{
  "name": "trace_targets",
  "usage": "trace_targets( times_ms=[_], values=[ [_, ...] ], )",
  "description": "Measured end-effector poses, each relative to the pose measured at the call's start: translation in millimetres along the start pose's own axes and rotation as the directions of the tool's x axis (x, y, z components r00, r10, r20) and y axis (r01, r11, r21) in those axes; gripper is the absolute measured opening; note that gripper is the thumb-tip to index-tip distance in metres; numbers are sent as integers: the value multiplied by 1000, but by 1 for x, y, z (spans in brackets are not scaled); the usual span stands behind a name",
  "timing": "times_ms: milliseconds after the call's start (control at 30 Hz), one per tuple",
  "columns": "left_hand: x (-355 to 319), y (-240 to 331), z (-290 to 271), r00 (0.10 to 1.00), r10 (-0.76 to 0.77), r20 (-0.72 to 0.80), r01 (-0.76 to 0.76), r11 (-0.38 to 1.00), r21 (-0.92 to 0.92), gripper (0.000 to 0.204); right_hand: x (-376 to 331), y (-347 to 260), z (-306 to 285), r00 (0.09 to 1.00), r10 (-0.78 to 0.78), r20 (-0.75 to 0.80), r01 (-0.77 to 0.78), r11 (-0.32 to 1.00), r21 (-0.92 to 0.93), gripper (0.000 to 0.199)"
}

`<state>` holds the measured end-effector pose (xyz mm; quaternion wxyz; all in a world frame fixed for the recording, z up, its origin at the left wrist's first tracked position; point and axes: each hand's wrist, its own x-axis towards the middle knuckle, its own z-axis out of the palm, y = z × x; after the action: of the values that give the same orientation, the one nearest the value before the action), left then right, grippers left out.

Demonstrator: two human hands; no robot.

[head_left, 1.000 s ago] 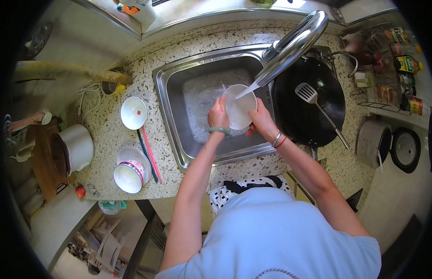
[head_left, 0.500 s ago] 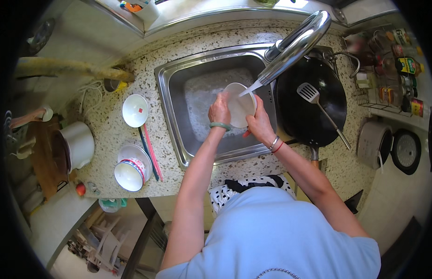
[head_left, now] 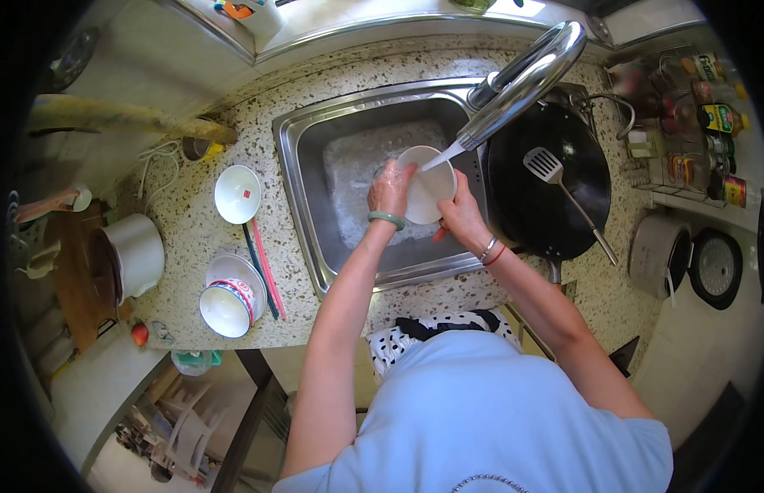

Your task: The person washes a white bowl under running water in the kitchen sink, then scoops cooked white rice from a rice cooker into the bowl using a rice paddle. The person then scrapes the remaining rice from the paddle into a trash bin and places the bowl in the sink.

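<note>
A white bowl (head_left: 429, 197) is tilted under the running water of the chrome faucet (head_left: 513, 92), over the steel sink (head_left: 312, 156). My right hand (head_left: 462, 212) grips the bowl's right side, its thumb near the rim and its fingers underneath, partly hidden. My left hand (head_left: 387, 191), wet and wearing a green bangle, is closed on the left rim, with a fingertip reaching over the inside. Foamy, cloudy water (head_left: 349, 177) lies in the sink below.
A black wok (head_left: 526, 209) with a slotted spatula (head_left: 563, 185) stands right of the sink. On the left counter are a white bowl (head_left: 237, 195), chopsticks (head_left: 265, 271), and a patterned bowl (head_left: 226, 310) on a plate (head_left: 234, 267). A pot (head_left: 139, 255) stands farther left.
My left hand's fingers have shifted over the rim toward the bowl's inside. The bowl has moved slightly right and stays under the water.
</note>
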<state>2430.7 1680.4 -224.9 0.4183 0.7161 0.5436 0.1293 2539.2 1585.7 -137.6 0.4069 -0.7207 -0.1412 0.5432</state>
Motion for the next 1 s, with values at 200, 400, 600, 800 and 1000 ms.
trace_targets(
  times_ms=[200,400,600,800,1000],
  values=[
    [-33,-13,60,953,-279,118,256,534,-806,16,33,35,1,861,-479,-171,408,851,-330,63],
    [-29,-8,32,968,-95,231,240,606,-758,29,7,7,3,982,-186,-25,181,976,-121,68],
    [1,-1,14,994,-89,-60,77,981,-177,40,12,-1,-2,978,-203,-52,199,977,-75,71],
    [-10,0,6,990,-62,-124,54,996,-69,36,-2,-11,-3,986,-146,83,161,965,-208,73],
    [-32,-14,58,931,-311,190,324,466,-824,20,38,36,0,789,-607,-96,521,743,-420,68]
  ],
)
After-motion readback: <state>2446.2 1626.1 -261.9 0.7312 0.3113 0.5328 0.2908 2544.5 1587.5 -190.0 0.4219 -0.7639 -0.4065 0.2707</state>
